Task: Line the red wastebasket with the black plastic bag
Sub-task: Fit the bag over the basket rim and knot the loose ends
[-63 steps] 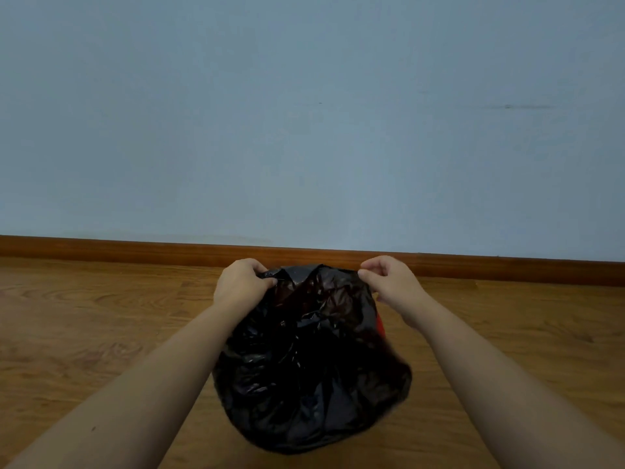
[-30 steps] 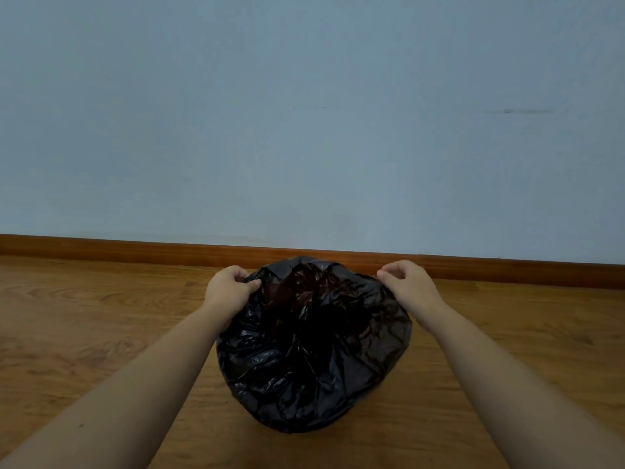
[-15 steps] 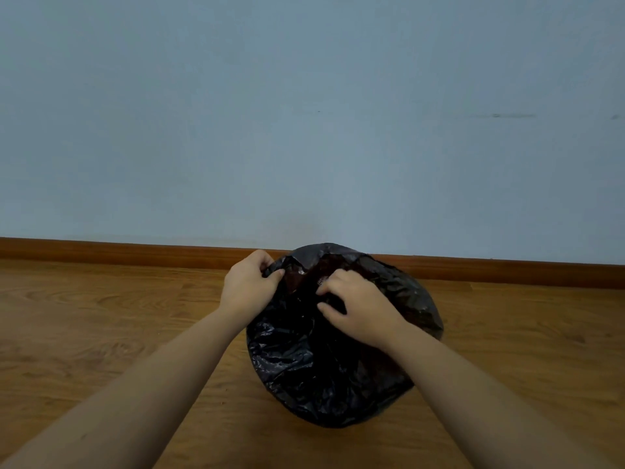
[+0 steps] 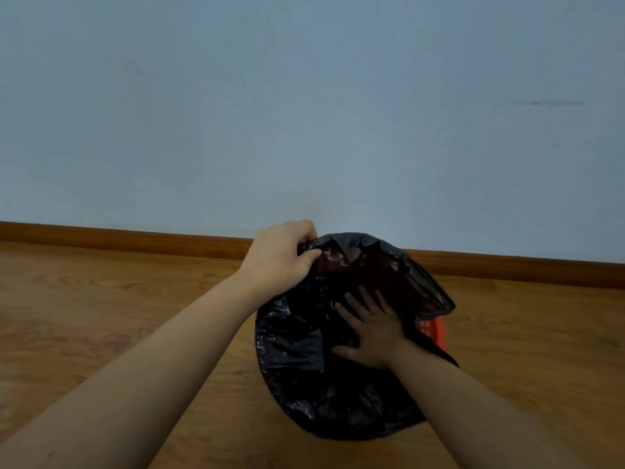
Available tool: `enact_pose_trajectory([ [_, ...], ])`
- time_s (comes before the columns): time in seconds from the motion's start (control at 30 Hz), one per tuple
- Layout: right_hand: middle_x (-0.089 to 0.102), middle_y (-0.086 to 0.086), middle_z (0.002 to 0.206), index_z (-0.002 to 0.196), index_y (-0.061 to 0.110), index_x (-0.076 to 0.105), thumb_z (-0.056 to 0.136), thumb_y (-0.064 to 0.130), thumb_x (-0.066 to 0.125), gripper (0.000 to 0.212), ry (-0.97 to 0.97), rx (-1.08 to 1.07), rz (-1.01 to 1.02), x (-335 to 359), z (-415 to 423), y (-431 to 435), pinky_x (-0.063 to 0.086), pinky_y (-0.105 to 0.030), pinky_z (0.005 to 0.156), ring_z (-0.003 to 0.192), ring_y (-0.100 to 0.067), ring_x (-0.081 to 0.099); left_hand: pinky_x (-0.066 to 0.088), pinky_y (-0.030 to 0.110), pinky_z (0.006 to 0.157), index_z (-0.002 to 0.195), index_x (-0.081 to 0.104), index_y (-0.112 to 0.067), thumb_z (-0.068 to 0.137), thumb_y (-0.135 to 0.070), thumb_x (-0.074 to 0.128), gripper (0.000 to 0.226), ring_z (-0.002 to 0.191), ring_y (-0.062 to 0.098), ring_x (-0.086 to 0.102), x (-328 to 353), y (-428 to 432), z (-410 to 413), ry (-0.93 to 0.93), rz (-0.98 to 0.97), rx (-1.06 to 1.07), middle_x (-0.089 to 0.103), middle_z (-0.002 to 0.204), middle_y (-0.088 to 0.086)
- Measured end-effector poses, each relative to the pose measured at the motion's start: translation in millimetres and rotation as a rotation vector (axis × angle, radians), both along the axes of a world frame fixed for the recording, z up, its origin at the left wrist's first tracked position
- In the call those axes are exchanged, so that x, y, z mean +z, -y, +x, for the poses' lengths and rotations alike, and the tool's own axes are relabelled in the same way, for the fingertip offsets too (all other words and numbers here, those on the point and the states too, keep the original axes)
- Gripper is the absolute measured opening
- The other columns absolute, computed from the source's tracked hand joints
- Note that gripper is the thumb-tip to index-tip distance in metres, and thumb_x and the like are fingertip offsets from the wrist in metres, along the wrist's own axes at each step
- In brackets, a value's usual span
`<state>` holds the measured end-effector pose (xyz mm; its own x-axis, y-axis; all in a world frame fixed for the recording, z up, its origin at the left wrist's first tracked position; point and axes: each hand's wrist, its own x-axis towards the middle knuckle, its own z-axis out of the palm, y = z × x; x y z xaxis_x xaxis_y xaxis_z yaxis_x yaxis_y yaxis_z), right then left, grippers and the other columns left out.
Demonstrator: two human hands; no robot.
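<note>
The wooden floor (image 4: 101,316), brown with a visible grain, bears the red wastebasket (image 4: 435,330). The wastebasket stands near the baseboard (image 4: 101,236) at the floor's far edge, almost wholly covered by the black plastic bag (image 4: 304,350).

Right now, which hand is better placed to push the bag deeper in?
Probably the right hand: it lies spread open inside the black bag, while the left hand grips its edge.

Both forearms reach forward. The left hand (image 4: 280,257), fingers curled, grips the far edge of the bag (image 4: 304,350); the right hand (image 4: 372,333) lies flat inside it, fingers spread.
</note>
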<state>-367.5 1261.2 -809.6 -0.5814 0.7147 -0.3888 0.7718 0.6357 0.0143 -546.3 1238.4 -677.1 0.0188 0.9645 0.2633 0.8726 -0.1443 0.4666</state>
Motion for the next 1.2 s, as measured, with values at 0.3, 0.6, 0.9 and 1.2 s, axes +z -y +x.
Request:
enact_pose_trajectory([
  [0.3, 0.001, -0.005, 0.155, 0.144, 0.023, 0.006, 0.092, 0.054, 0.028, 0.065, -0.213, -0.168, 0.021, 29, -10, -4, -0.01, -0.043, 0.111, 0.14, -0.026, -0.01, 0.038, 0.029, 0.063, 0.082, 0.053, -0.013, 0.081, -0.019, 0.061, 0.009, 0.078, 0.024, 0.055, 10, -2, 2, -0.029, 0.156, -0.015, 0.059, 0.082, 0.003],
  [0.6, 0.0, 0.006, 0.155, 0.142, 0.036, 0.0, 0.082, 0.07, 0.007, 0.069, -0.673, -0.327, -0.205, 77, -47, 11, -0.016, -0.052, 0.107, 0.14, -0.021, -0.009, 0.036, 0.018, 0.057, 0.078, 0.047, -0.025, 0.082, -0.022, 0.061, 0.014, 0.066, 0.002, 0.049, 12, -5, -1, 0.283, 0.346, 0.236, 0.049, 0.069, -0.013],
  [0.9, -0.015, 0.007, 0.154, 0.142, 0.038, -0.002, 0.081, 0.069, 0.002, 0.069, -0.569, -0.226, -0.219, 90, -50, 9, -0.019, -0.056, 0.104, 0.136, -0.023, -0.024, 0.037, 0.011, 0.057, 0.077, 0.048, -0.026, 0.079, -0.022, 0.06, 0.013, 0.063, -0.003, 0.049, 50, 5, 14, 0.379, 0.612, 0.154, 0.049, 0.064, -0.015],
  [1.2, 0.024, -0.006, 0.151, 0.142, 0.021, 0.021, 0.087, 0.064, 0.02, 0.07, -0.612, -0.105, 0.146, 101, -40, 13, 0.006, -0.052, 0.111, 0.14, -0.027, 0.008, 0.034, 0.008, 0.057, 0.075, 0.047, -0.024, 0.08, -0.019, 0.061, 0.015, 0.067, 0.004, 0.042, 52, -5, -3, 0.258, 0.558, 0.2, 0.044, 0.065, -0.017],
])
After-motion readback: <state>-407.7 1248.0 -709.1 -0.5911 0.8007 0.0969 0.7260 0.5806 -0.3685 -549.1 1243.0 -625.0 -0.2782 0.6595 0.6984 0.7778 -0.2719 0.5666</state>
